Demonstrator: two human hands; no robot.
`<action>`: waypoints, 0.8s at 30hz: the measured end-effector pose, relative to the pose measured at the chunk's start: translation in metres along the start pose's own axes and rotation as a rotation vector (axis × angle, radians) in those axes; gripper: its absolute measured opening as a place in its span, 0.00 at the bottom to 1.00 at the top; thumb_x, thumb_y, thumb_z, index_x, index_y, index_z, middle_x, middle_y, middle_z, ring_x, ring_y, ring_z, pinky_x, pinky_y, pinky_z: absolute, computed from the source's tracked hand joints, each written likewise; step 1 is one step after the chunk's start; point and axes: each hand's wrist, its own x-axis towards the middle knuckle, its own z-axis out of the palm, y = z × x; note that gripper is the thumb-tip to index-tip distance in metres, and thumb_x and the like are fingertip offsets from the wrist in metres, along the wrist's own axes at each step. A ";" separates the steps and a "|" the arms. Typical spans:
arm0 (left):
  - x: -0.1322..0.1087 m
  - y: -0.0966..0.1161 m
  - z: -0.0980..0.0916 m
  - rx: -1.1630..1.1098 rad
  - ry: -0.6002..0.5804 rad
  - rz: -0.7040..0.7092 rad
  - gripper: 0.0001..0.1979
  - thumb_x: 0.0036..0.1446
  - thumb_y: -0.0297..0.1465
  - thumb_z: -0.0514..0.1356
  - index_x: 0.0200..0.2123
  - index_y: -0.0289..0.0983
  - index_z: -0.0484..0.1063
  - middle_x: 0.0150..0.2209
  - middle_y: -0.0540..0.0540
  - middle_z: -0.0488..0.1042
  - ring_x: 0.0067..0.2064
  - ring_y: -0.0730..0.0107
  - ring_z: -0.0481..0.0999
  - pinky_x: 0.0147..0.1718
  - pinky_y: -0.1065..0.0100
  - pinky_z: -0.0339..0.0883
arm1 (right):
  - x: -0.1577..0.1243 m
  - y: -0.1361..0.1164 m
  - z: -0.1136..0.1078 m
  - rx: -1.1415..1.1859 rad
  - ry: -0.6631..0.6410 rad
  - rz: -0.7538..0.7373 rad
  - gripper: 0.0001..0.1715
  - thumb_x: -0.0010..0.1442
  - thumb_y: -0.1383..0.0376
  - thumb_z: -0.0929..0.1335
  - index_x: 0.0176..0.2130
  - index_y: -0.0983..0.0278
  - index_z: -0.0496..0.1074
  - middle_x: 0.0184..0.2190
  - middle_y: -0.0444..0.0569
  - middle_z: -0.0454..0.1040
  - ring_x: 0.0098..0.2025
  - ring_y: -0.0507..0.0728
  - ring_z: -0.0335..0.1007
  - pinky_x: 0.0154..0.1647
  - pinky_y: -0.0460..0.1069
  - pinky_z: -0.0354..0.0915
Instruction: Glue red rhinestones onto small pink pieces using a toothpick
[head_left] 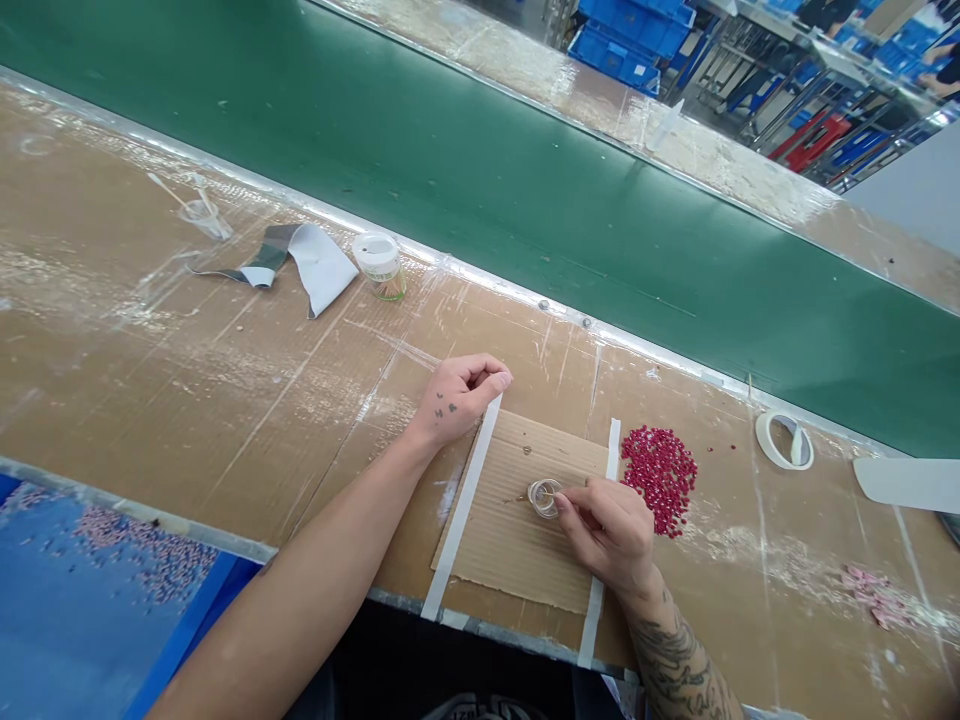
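My left hand (466,396) is closed, fingertips pinched together above the top left corner of a cardboard sheet (517,540); anything between the fingertips is too small to make out. White tape strips (463,520) run along the sheet's left and right sides. My right hand (609,522) pinches a thin stick (553,493) whose end is in a small clear cup (541,498) on the cardboard. A small ring-like mark or piece (526,450) lies above the cup. Just right of the sheet is a pile of red beads (660,478).
A tape roll (784,441), a white sheet (911,484) and pink pieces (877,596) lie right. A lidded toothpick jar (380,266), grey-white material (319,268) and a cup with sticks (204,216) stand left. A blue tray (75,640) holds small pieces. Behind runs a green belt (480,190).
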 end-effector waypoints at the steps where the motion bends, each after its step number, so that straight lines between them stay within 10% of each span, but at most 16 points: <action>1: 0.000 0.000 0.000 0.000 0.001 0.000 0.13 0.54 0.37 0.60 0.25 0.35 0.74 0.20 0.52 0.64 0.23 0.74 0.59 0.23 0.71 0.53 | 0.000 0.000 0.000 0.001 -0.001 0.000 0.13 0.67 0.71 0.67 0.29 0.63 0.70 0.17 0.37 0.59 0.19 0.48 0.53 0.22 0.47 0.51; 24: 0.000 0.001 0.000 -0.003 0.003 0.003 0.12 0.55 0.37 0.61 0.25 0.35 0.74 0.19 0.52 0.64 0.23 0.74 0.59 0.22 0.70 0.52 | 0.002 -0.002 -0.001 0.021 0.026 -0.006 0.11 0.66 0.71 0.68 0.30 0.63 0.71 0.17 0.37 0.59 0.19 0.48 0.54 0.21 0.46 0.50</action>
